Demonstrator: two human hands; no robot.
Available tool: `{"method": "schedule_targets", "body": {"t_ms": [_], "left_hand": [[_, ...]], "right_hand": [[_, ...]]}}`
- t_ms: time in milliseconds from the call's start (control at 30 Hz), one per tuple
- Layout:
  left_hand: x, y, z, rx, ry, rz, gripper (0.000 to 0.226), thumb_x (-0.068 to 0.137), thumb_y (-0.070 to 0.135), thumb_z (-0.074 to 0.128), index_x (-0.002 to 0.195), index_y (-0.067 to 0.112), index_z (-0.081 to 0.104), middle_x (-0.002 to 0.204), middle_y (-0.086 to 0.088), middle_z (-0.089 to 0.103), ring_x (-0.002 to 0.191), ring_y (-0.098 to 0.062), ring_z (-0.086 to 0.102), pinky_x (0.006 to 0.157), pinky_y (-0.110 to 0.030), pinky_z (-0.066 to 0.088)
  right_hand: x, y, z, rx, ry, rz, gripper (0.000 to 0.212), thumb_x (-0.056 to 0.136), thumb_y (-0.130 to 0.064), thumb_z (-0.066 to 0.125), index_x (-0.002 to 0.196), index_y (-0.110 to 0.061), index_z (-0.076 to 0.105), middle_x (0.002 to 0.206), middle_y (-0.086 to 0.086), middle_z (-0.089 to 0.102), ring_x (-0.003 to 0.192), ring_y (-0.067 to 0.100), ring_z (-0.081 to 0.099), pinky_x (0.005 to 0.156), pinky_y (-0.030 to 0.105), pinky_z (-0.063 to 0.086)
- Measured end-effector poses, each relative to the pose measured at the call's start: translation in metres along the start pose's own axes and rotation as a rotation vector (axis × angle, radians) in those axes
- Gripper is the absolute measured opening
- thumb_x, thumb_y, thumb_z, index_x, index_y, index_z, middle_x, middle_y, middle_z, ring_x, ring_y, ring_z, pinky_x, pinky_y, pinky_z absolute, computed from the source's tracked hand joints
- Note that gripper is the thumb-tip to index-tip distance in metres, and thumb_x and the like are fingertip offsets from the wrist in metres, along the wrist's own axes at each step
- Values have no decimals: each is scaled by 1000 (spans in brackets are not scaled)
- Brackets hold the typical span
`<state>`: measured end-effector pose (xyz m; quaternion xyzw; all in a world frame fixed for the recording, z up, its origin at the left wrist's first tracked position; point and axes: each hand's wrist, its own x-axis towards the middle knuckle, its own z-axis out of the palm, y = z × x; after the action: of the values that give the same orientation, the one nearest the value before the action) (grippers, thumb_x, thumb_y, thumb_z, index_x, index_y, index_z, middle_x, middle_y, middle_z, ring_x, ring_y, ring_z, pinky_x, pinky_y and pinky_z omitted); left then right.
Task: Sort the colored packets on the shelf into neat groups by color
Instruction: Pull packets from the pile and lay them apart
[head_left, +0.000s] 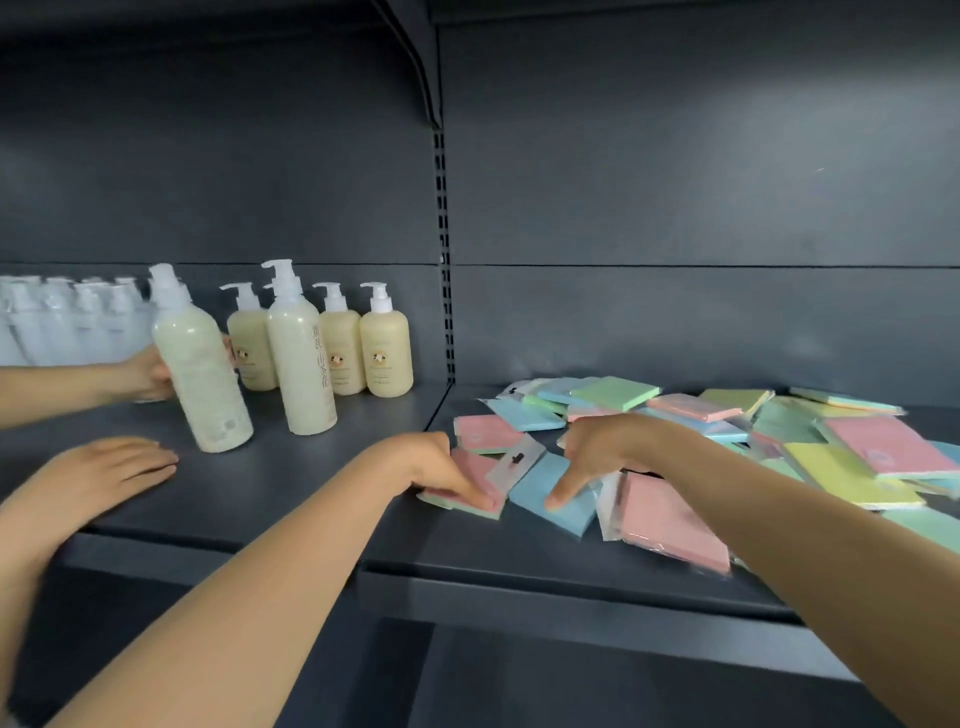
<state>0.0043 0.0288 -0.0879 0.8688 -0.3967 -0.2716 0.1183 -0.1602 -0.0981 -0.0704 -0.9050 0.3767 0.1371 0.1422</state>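
A loose pile of pink, blue, green and yellow packets (727, 415) lies on the right half of the dark shelf (322, 499). My left hand (441, 467) rests its fingers on top of a pink packet (480, 475) that lies on a green one at the pile's left edge. My right hand (608, 452) presses its index finger down on a blue packet (571, 514) beside it. A larger pink packet (670, 519) lies just right of the blue one, partly under my right forearm. Yellow (841, 473) and pink (883, 447) packets lie farther right.
Another person's hand (148, 374) grips a tilted cream pump bottle (202, 374) on the left half; their other hand (104, 473) lies flat on the shelf. Several cream bottles (384, 348) and white bottles (62, 327) stand behind. A slotted upright (441, 234) divides the back panel.
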Motion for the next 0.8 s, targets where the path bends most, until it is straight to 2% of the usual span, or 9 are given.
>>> {"method": "schedule_targets", "body": {"t_ms": [133,233,300,367,433,500,567,633,800], "left_hand": [[2,-4,2,-82,25,18,89,63,41,83,132,7,40,131,-4,48,110,-19,46,94,-29,40],[3,-8,4,-188,23,26,85,62,35,85,130,8,41,129,-5,49,115,-20,46,94,-30,39],[6,-14,3,-336,27,64,72,61,24,86,121,6,52,118,-7,59,109,-21,55,89,-30,43],[8,-20,4,-543,57,115,48,65,7,83,108,4,60,108,-10,67,94,-21,63,81,-29,51],[4,-25,4,-787,83,147,30,71,-6,74,97,3,61,101,-12,66,80,-17,62,69,-24,53],[1,-26,5,-975,126,174,23,75,-11,69,92,3,61,100,-14,64,78,-17,61,66,-23,52],[-2,-22,5,-1086,190,203,20,76,-10,68,87,5,62,102,-14,65,86,-21,63,69,-24,52],[-6,-12,4,-1167,242,228,19,76,-7,69,87,7,63,105,-14,66,92,-24,63,74,-27,53],[-21,39,9,-1199,317,311,17,72,-2,75,77,12,67,98,-13,69,98,-30,65,96,-44,50]], "right_hand": [[2,3,9,232,52,41,57,49,-55,81,84,-17,57,86,0,62,83,21,57,72,32,43],[-1,4,13,455,159,84,39,64,-33,83,85,-8,61,77,5,59,72,20,50,67,28,39],[-6,5,16,674,249,81,38,72,-19,80,102,-3,63,92,11,63,80,18,53,71,24,41],[-10,6,22,912,347,65,44,77,-8,75,117,-3,58,105,7,60,91,17,56,77,22,45],[-11,6,25,1096,441,41,39,79,-1,72,116,2,59,104,7,60,92,19,57,85,26,48],[-14,7,25,1140,530,23,24,79,-1,70,101,5,66,93,9,62,85,20,57,78,29,46],[-20,8,24,1207,601,-5,5,81,1,67,85,-1,68,87,8,64,80,20,58,71,25,45],[-32,12,20,1339,655,-36,11,83,6,62,86,-4,66,89,9,66,78,22,61,68,24,50],[-67,57,7,1476,838,-43,11,83,4,63,84,-6,67,94,16,69,86,29,65,82,38,54]]}}
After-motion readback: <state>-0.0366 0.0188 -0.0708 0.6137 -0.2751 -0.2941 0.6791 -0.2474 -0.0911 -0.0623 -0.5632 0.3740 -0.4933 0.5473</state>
